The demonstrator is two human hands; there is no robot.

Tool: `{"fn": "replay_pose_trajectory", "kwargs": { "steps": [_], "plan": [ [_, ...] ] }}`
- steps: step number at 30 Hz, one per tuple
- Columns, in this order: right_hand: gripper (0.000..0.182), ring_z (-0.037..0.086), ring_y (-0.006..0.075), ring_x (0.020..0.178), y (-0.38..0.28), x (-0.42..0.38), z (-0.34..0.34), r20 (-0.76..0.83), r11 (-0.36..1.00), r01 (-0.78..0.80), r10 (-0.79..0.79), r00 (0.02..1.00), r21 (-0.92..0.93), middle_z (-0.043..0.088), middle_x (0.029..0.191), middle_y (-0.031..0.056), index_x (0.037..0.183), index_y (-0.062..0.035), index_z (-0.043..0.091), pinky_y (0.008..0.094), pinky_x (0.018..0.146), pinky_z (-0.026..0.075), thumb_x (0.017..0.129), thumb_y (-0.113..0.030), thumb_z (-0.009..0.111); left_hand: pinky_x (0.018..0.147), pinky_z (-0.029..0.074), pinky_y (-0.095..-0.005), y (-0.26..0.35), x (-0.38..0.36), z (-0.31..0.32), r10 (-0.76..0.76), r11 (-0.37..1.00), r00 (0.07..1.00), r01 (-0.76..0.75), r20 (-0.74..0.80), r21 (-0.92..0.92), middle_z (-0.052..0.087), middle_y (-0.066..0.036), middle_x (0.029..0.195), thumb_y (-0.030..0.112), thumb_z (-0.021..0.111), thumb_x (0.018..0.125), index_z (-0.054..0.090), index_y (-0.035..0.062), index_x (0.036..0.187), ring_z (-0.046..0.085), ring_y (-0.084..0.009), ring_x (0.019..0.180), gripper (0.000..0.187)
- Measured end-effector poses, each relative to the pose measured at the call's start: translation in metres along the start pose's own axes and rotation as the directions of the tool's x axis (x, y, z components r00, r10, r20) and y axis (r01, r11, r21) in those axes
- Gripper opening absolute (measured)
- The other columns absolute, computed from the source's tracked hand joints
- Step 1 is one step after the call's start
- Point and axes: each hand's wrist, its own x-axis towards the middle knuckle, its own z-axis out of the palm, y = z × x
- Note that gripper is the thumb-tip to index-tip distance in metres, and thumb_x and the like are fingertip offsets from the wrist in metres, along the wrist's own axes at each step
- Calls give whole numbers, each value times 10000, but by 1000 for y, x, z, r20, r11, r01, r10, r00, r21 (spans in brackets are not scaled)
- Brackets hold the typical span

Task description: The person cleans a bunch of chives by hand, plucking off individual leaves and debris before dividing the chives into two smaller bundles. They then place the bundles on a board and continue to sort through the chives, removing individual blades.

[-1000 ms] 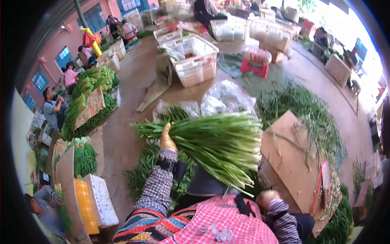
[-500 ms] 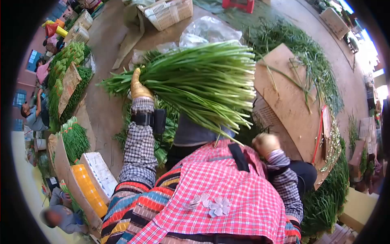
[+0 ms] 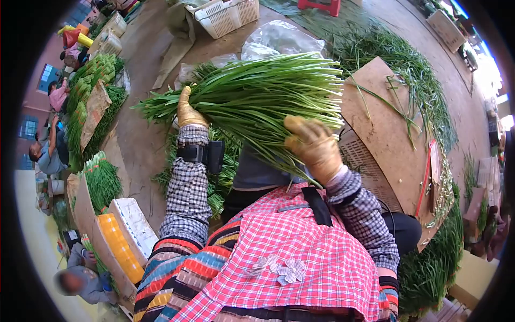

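Note:
My left hand [image 3: 190, 110], in a yellowish glove, is closed around a big bunch of green chives [image 3: 257, 94] near its leafy end. The stalks lie sideways in front of me, their pale cut ends pointing right. Over the lower right of the bunch is my right hand [image 3: 316, 147], gloved alike, fingers apart and slightly blurred, overlapping the stalks near their pale ends. Behind and below my left wrist, more green leaves [image 3: 222, 188] show, partly hidden by the bunch and my arm.
To the right stands a brown board [image 3: 381, 107] with loose stalks, a red strip [image 3: 426, 177] along its edge. Trimmed leaves [image 3: 397, 48] lie heaped behind it. A white plastic basket [image 3: 228, 19] and clear plastic bag [image 3: 281, 40] are ahead. Bundled chives [image 3: 102, 180] and people are at left.
My right hand has come up from beside my lap, moving up and left onto the stalks near the cut ends, its fingers now spread. My left hand keeps holding the bunch.

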Motion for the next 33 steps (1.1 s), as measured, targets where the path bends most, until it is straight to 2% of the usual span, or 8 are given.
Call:
{"fn": "replay_pose_trajectory", "kwargs": {
  "steps": [4, 6, 9, 12, 17, 24, 27, 33],
  "plan": [
    [152, 667, 241, 881, -5, -4, -31, -104, 335, -150, 632, 768, 930, 675, 984, 160, 936, -9, 602, 318, 763, 534, 837, 98, 555, 898, 486, -511, 0, -3, 2, 3, 1000, 1000, -3, -6, 10, 650, -134, 1105, 315, 699, 774, 640, 64, 1095, 618, -332, 964, 412],
    [128, 673, 224, 816, -1, -21, -40, 3, 174, -108, 513, 858, 979, 685, 904, 134, 956, -24, 632, 306, 725, 535, 849, 38, 597, 899, 485, -511, 0, -4, 3, -8, 1000, 1000, 8, 6, 1, 650, -136, 1102, 317, 699, 775, 641, 63, 1094, 619, -331, 961, 412],
    [284, 667, 269, 711, -17, -17, -48, 346, 840, -396, 271, 898, 371, 683, 785, 116, 958, -88, 691, 356, 642, 535, 776, -303, 721, 901, 484, -507, 0, -3, 4, -13, 1000, 1000, 13, 1, 0, 651, -136, 1099, 323, 693, 783, 640, 63, 1092, 619, -329, 955, 407],
    [352, 645, 304, 727, -29, -23, -14, 458, 949, -310, 250, 853, 60, 672, 811, 125, 981, -98, 689, 401, 651, 517, 766, -377, 694, 892, 487, -503, -2, -6, 5, 11, 1000, 1000, -11, 6, 1, 652, -130, 1092, 320, 693, 786, 637, 64, 1096, 619, -326, 950, 406],
    [246, 631, 238, 699, -18, -48, 23, 327, 611, -526, 415, 849, 592, 655, 789, 134, 1003, -13, 688, 335, 657, 506, 834, -192, 681, 893, 484, -504, 0, -7, 5, 29, 1000, 999, -28, -17, 13, 647, -130, 1100, 317, 687, 796, 629, 64, 1111, 619, -324, 947, 408],
    [203, 651, 170, 760, -23, -49, 19, 592, 52, -739, 562, 578, 672, 674, 828, 86, 981, 3, 671, 302, 688, 511, 884, -170, 629, 899, 484, -507, -2, -6, 3, 14, 999, 1000, -13, -9, 31, 649, -134, 1106, 334, 688, 783, 624, 60, 1122, 620, -327, 959, 441],
    [204, 655, 279, 781, -18, -50, 18, 397, 609, -649, 514, 760, 455, 667, 841, 139, 945, -24, 672, 364, 709, 511, 867, -206, 625, 900, 486, -501, -3, -7, 4, 34, 999, 999, -34, -16, 37, 652, -132, 1097, 334, 690, 779, 619, 53, 1125, 622, -323, 957, 452],
    [235, 635, 342, 823, -11, -69, 22, 431, 624, -696, 551, 714, 355, 655, 854, 162, 933, -52, 678, 413, 732, 499, 852, -265, 620, 891, 491, -499, -3, -10, 6, 31, 999, 998, -28, -59, 46, 654, -132, 1091, 325, 711, 764, 613, 48, 1126, 625, -322, 946, 466]
  ]
}}
